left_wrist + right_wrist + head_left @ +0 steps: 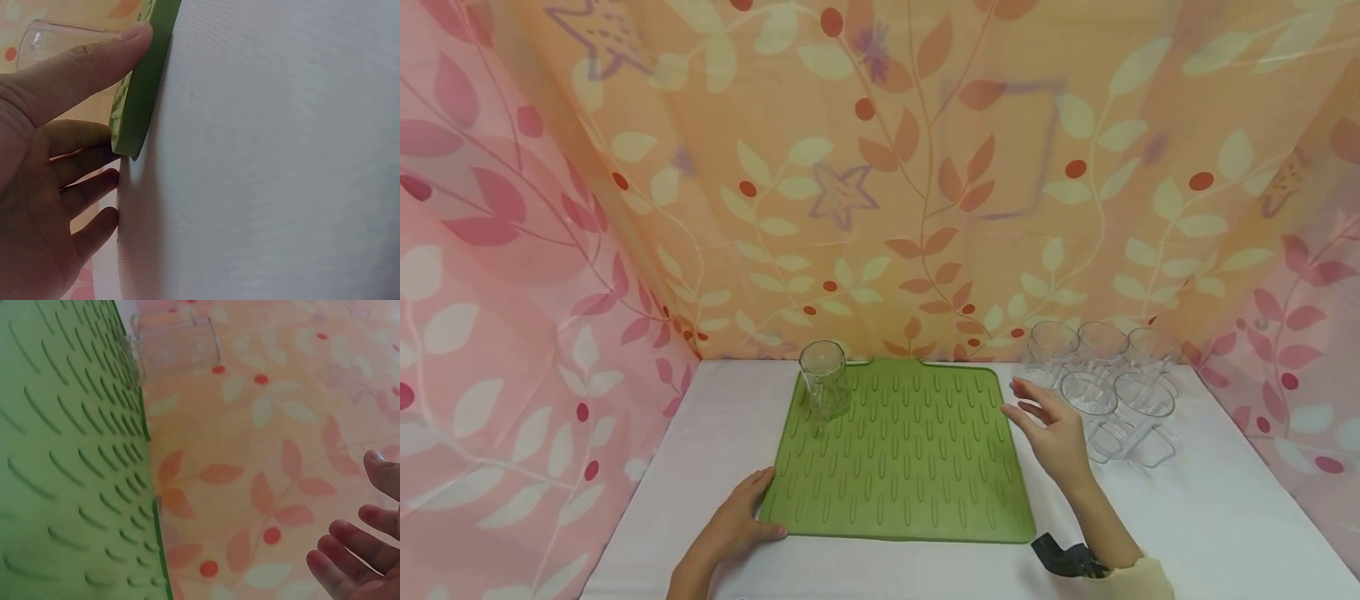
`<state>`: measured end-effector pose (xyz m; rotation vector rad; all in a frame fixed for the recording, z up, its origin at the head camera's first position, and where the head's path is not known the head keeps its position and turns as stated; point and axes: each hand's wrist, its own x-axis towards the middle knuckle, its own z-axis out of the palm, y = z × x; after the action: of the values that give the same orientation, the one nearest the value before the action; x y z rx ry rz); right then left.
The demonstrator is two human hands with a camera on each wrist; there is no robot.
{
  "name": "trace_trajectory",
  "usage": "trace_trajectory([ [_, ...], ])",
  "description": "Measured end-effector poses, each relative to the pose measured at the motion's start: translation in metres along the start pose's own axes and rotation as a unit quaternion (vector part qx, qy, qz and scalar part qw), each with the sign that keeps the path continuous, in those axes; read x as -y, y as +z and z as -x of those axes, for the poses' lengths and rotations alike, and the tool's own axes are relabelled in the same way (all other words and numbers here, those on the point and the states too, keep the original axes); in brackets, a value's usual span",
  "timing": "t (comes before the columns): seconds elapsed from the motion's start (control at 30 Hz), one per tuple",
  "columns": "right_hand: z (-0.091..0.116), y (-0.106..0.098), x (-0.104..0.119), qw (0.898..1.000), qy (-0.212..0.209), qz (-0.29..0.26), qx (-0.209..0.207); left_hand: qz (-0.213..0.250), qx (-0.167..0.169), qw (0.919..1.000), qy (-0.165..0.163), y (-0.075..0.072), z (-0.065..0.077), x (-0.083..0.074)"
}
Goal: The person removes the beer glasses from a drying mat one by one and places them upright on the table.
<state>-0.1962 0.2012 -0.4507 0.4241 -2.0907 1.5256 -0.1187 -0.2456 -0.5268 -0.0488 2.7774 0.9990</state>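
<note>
A clear glass mug (825,380) stands at the back left corner of a green ribbed mat (910,467), its handle toward the front. At the mat's front left corner rests my left hand (735,517), the thumb on the front edge and the other fingers along the left side. The left wrist view shows that thumb against the mat's thick rim (147,94). My right hand (1056,429) is raised near the mat's right edge, fingers spread and loosely bent, holding nothing. In the right wrist view its fingertips point toward the mat, apart from it.
Several clear glass mugs (1101,337) are grouped on the white table (1210,517) at the back right, just beyond my right hand. Their handles (1153,444) face the front. Behind the table hangs a leaf-patterned cloth (917,183), with pink cloth at both sides.
</note>
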Motion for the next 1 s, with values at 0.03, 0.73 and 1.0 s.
trace_trajectory([
  [0.03,0.0,0.006,-0.001,1.0,-0.001,-0.005,0.007,0.0,0.001,1.0,-0.001,0.0,0.0,0.0],
  [0.73,-0.02,0.099,0.037,0.986,0.068,-0.048,0.144,-0.01,0.004,0.9999,-0.005,-0.001,0.0,-0.004],
  [1.0,-0.02,0.16,0.0,0.978,0.081,-0.074,0.178,-0.014,0.003,0.9999,-0.007,-0.002,0.001,-0.003],
])
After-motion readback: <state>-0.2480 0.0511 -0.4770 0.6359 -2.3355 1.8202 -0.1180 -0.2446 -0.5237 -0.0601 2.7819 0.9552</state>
